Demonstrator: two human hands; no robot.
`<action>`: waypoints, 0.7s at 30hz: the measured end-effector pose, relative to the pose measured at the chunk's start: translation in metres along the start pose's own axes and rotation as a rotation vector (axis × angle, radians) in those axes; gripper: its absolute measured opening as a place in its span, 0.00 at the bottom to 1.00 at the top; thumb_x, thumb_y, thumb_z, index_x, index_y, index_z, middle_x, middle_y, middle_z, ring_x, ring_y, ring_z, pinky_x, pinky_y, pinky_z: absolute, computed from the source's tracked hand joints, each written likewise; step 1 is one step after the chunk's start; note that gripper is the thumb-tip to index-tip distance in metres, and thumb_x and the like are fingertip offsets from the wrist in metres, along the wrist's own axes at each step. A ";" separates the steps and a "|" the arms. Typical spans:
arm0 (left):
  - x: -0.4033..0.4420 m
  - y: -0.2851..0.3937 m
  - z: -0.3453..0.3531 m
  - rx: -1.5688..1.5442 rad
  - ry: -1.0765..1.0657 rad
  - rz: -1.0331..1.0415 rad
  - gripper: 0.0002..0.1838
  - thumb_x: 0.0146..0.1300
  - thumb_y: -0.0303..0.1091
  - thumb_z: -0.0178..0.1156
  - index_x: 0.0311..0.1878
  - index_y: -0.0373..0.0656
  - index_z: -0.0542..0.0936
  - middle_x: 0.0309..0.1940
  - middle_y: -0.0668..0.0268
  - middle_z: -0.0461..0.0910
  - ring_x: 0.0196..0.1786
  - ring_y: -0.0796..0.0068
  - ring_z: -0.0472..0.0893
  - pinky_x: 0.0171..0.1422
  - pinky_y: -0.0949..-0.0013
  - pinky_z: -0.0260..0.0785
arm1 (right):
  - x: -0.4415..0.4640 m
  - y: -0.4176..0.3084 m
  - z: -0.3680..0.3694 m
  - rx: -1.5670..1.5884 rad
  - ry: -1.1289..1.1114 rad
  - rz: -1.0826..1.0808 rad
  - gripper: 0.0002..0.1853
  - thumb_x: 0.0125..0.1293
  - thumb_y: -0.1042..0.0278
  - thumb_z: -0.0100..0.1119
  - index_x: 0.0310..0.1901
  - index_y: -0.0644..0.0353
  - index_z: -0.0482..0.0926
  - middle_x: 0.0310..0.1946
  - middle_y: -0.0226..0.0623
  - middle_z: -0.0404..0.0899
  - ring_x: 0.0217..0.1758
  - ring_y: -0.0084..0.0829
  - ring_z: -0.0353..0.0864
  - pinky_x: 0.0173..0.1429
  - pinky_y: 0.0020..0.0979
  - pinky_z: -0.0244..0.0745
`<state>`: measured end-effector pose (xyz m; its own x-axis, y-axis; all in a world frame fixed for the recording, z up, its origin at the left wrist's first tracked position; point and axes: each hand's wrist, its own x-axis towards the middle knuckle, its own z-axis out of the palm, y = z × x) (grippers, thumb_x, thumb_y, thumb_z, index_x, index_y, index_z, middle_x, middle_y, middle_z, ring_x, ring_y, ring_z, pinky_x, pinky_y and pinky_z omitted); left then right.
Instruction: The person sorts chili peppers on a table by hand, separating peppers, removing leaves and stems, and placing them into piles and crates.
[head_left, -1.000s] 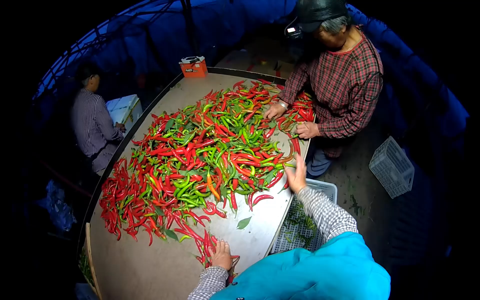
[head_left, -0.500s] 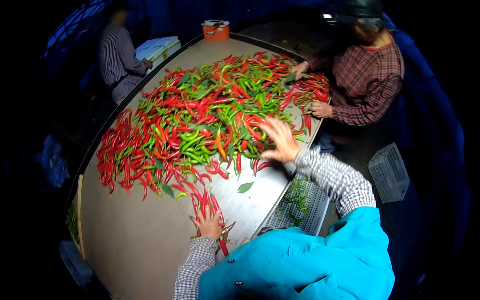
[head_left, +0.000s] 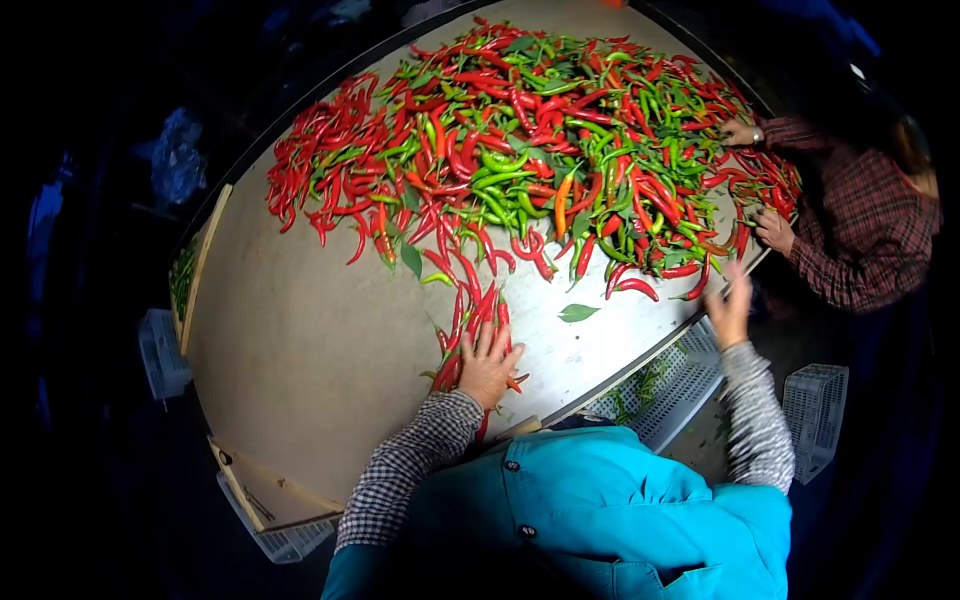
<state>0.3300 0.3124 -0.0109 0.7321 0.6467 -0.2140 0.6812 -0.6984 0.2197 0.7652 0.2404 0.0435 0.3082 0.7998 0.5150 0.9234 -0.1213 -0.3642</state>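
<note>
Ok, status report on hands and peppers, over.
Left hand spread over red chili peppers. Right hand blurred near table edge, grip unclear. Loose green leaf between hands.

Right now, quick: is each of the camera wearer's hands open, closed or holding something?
Left hand: open, fingers spread over red chillies.
Right hand: too blurred to tell open from closed, or whether it holds anything.

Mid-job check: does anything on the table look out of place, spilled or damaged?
One loose green leaf lies by itself on bare tabletop, on the near side of the main pepper pile. It looks odd because it sits apart from the peppers. No clear damage or spill shows.
</note>
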 end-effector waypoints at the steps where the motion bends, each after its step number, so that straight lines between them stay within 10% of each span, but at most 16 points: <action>1: -0.004 0.003 0.007 -0.007 -0.011 -0.016 0.24 0.57 0.38 0.54 0.59 0.57 0.66 0.68 0.57 0.46 0.68 0.46 0.47 0.65 0.33 0.34 | -0.030 -0.024 0.017 0.075 -0.114 -0.007 0.29 0.45 0.77 0.59 0.54 0.64 0.67 0.55 0.48 0.67 0.59 0.49 0.63 0.63 0.42 0.56; 5: -0.015 0.018 0.018 -0.147 -0.056 0.256 0.23 0.58 0.39 0.53 0.58 0.50 0.66 0.66 0.57 0.51 0.69 0.50 0.46 0.68 0.41 0.35 | -0.096 -0.124 0.044 0.317 -0.417 -0.017 0.18 0.48 0.71 0.57 0.44 0.58 0.73 0.50 0.44 0.69 0.56 0.45 0.64 0.60 0.42 0.56; 11: 0.004 -0.011 -0.011 -0.076 -0.041 -0.362 0.31 0.54 0.36 0.57 0.63 0.52 0.61 0.68 0.53 0.43 0.69 0.50 0.46 0.67 0.40 0.36 | -0.115 -0.181 0.044 0.427 -0.619 -0.081 0.17 0.48 0.72 0.59 0.43 0.59 0.74 0.51 0.43 0.68 0.57 0.46 0.62 0.60 0.43 0.53; 21: -0.052 -0.045 0.030 -0.133 0.027 -0.097 0.25 0.55 0.26 0.50 0.59 0.41 0.64 0.66 0.66 0.53 0.68 0.54 0.52 0.70 0.48 0.41 | -0.092 -0.207 0.079 0.544 -0.592 -0.148 0.13 0.52 0.69 0.58 0.41 0.59 0.75 0.46 0.40 0.72 0.53 0.42 0.67 0.57 0.39 0.58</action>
<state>0.2607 0.3010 -0.0386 0.6614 0.7185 -0.2154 0.7426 -0.5866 0.3232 0.5276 0.2388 0.0106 -0.1202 0.9817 0.1478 0.6579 0.1902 -0.7287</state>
